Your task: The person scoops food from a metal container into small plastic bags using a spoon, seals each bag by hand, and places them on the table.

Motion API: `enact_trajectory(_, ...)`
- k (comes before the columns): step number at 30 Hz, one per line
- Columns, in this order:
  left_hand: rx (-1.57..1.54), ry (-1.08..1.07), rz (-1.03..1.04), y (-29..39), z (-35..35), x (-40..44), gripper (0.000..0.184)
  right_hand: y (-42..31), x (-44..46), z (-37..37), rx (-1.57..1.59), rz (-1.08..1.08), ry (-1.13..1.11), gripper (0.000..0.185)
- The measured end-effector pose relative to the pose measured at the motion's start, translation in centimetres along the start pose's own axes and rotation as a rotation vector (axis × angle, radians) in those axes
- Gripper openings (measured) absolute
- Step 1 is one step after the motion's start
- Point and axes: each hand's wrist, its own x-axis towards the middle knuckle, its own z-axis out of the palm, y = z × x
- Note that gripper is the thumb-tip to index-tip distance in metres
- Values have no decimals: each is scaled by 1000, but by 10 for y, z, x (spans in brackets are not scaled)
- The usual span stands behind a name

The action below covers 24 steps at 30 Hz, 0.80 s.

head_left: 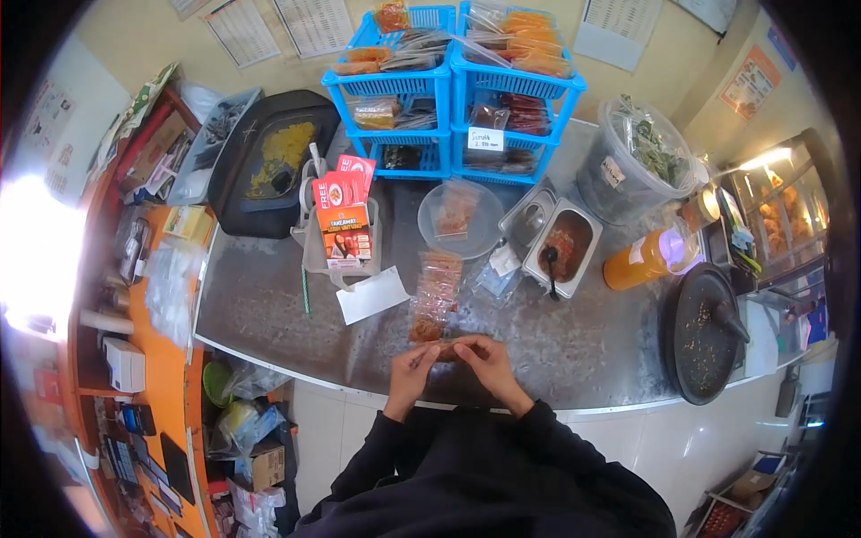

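At the near edge of the steel table, my left hand (413,372) and my right hand (490,365) pinch the top edge of a small clear plastic sachet (447,353) between them. It seems to have reddish-brown filling, mostly hidden by the fingers. Just beyond my hands lies an overlapping row of filled sachets (434,296). Past that row, another filled sachet (456,213) rests on a round clear plastic plate or lid (432,229). To the right, a steel food pan (587,231) holds reddish sauce, with a black spoon (550,260) in it.
Blue stacked baskets (453,85) of sachets stand at the back. A black tray (242,211) with yellow food and a caddy of leaflets (345,235) are left. Rightward are a leaf-filled tub (619,184), an orange-filled jug (639,260) and a stone mortar (695,359).
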Motion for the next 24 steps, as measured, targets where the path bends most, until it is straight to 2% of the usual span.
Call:
enact_trajectory(3,158,-21,67,-8,-15,-3,21,24,1,-5,-55,-10,-35,17)
enact_trajectory(6,190,-19,62,-11,-28,-5,20,32,0,-2,-312,-167,-16,20)
enact_trajectory(9,167,9,4,-13,-38,1,20,37,8,16,-168,-31,33,19)
enact_trajectory(11,109,53,-11,-14,-37,13,20,31,18,21,-207,-82,34,20)
enact_trajectory(12,231,94,96,-15,-37,22,19,26,25,21,-227,-107,34,21)
enact_trajectory(14,476,177,312,-18,-35,39,17,19,37,8,-606,-280,253,23)
enact_trajectory(15,536,203,316,-19,-36,42,18,14,45,-1,-796,-371,363,24)
enact_trajectory(18,701,308,364,-19,-34,46,29,-9,72,-30,-1185,-495,462,28)
enact_trajectory(23,879,507,525,-12,-19,40,44,23,127,-50,-1909,-362,498,31)
enact_trajectory(24,891,486,568,-8,-14,42,41,21,128,-47,-2034,-338,477,31)
